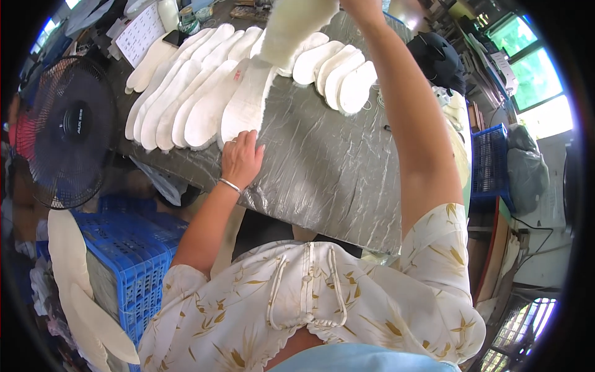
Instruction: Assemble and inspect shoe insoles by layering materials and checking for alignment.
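Rows of white, fleecy shoe insoles (pixel 204 115) overlap on the table. My left hand (pixel 243 158), with a bangle at its wrist, rests its fingertips on the near end of the closest insole (pixel 245 108); the fingers lie outstretched, not wrapped round it. At the top edge my right hand (pixel 362 9), partly cut off, is closed on a fluffy cream insole (pixel 297 31). That piece hangs raised over the far end of the rows and hides part of them. More insoles (pixel 338 71) fan out to the right of it.
A grey plastic-like sheet covers the table (pixel 322 167). To the left stands a black fan (pixel 74 130), with a blue crate (pixel 139 279) below it. Long cream pieces (pixel 71 273) lean by the crate. A phone (pixel 176 38) and a dark bag (pixel 437 62) lie farther back.
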Available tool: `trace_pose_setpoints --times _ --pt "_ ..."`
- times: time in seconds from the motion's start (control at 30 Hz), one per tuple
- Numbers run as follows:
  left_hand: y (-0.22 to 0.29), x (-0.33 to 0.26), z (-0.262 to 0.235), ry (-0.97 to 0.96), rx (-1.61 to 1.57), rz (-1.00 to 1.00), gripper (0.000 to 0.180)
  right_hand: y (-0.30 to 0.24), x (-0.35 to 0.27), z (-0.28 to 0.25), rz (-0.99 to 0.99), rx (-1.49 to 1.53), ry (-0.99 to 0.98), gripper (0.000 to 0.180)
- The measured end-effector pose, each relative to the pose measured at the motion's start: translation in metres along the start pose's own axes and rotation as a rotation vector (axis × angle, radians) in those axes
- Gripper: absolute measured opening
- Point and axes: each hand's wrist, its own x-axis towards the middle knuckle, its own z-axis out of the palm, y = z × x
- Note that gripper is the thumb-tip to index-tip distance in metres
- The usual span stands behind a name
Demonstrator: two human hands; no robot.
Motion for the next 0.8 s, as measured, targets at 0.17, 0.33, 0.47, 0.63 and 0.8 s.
trace_pose_setpoints --times 0.17,0.33,0.47,0.63,0.8 --pt "0.002 0.007 0.000 -0.082 0.038 -0.040 0.032 -0.029 0.037 -0.035 0.071 0.037 0.059 0.025" --pt "0.002 0.016 0.002 -0.130 0.172 -0.049 0.018 -0.058 -0.016 -0.084 -0.166 -0.018 -0.079 0.020" --pt "-0.001 0.022 0.003 -0.177 0.211 -0.112 0.015 -0.066 -0.128 -0.131 -0.402 -0.145 -0.241 0.014" --pt "0.012 0.023 0.007 -0.108 0.244 -0.161 0.022 -0.029 -0.317 -0.208 -0.284 -0.264 -0.494 0.023" --pt "0.000 0.012 0.022 0.000 0.248 -0.059 0.027 -0.008 -0.439 -0.263 -0.010 -0.371 -0.531 0.030"
